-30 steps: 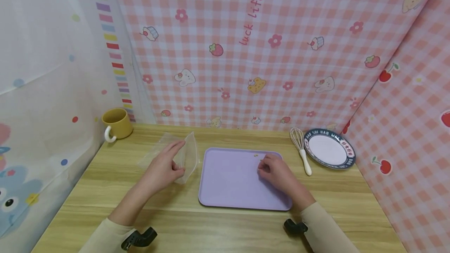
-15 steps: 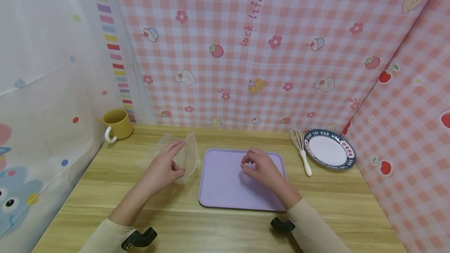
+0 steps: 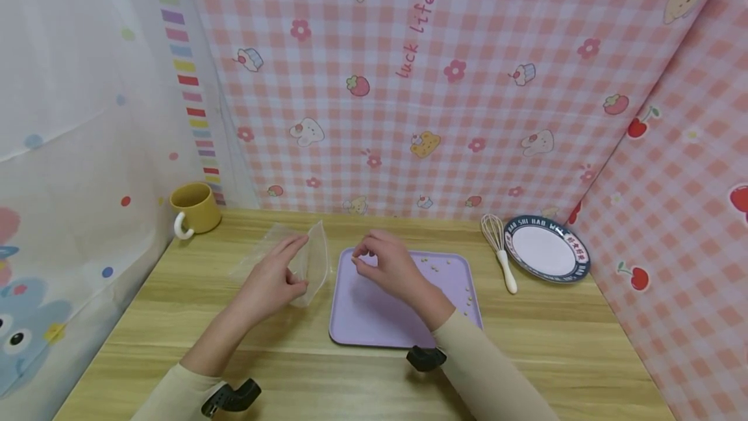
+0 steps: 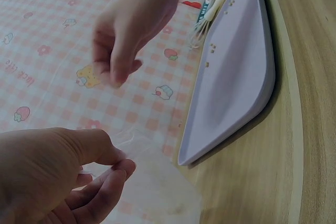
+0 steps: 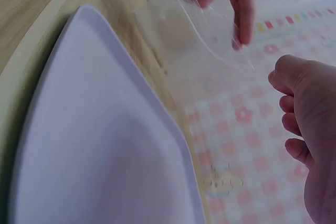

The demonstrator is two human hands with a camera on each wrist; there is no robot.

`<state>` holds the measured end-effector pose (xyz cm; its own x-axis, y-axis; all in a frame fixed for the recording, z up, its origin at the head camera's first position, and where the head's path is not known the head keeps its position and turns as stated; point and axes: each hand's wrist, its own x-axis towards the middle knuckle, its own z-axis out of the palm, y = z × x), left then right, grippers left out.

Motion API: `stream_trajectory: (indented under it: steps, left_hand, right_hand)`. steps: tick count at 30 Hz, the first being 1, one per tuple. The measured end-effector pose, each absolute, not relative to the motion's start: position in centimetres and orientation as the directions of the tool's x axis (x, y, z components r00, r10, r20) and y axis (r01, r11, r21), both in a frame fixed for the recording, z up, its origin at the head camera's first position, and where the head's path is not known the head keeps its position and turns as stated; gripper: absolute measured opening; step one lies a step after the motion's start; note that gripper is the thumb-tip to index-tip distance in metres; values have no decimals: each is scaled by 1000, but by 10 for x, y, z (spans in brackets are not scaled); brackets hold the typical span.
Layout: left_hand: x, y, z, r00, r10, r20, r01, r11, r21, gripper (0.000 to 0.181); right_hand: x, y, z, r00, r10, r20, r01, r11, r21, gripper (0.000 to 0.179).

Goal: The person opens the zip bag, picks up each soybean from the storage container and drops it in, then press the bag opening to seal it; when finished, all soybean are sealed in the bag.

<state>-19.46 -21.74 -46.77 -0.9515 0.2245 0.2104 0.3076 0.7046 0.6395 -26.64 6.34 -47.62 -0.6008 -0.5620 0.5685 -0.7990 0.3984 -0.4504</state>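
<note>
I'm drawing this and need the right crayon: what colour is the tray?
The tray is light purple; the head view shows it best.

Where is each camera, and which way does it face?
Head: worn on the head, facing forward and down at the purple tray and clear bag; left hand, right hand and cream sleeves show.
Left wrist: on that wrist, facing past the left hand towards bag, tray and gingham backdrop; right hand shows beyond.
Right wrist: on that wrist, facing over the tray towards the bag; right hand and left hand's fingers show.
Shared: both wrist views show bag, tray and both hands.
</note>
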Motion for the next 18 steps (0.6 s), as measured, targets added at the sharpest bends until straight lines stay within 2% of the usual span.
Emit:
stream_trajectory:
  steps: [7,18]
  left_hand:
    - [-194,-217,-465,-954,226,199,301,687,661,88]
    - [-195,-217,-464,-950,231,211,313,682,661,87]
  right_hand:
    - [-273,31,-467,-558,-627,544,-830,404,-385,9]
    - [-280,-1,-464,-556,-656,511,-831,424,-359,8]
